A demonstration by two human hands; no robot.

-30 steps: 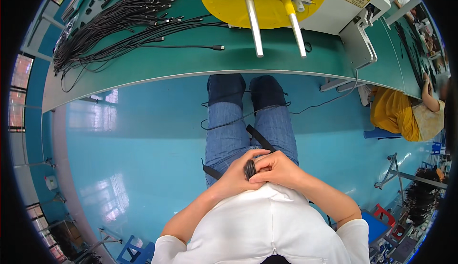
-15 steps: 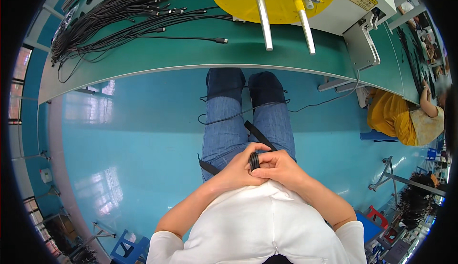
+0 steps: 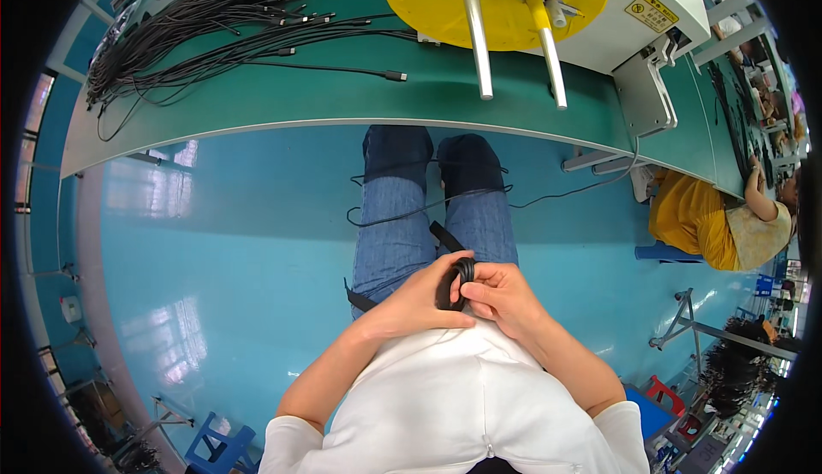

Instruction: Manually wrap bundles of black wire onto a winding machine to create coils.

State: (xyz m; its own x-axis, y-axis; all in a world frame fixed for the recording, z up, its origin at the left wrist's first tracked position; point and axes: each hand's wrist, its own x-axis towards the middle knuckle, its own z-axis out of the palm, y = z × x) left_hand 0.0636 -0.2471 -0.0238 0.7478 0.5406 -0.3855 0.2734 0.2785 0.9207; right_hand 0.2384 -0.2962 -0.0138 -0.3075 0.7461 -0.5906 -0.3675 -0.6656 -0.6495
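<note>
- I see a black, round coil of thin cable.
- The long, flat table top is green with a pale grey edge.
- The big heap of thin black cables has silver tips.
- The big, flat, round disc is bright yellow.
- One straight metal rod is all silver; the yellow-topped metal rod is silver lower down.
- The boxy machine is white, and its sticker is yellow with black marks.
- On my screen, the denim jeans are blue, darker at the knees, and the short-sleeved shirt is plain white.
- The shiny floor is light blue with whitish, window-shaped patches.
- I see a blue plastic stool too.
</note>
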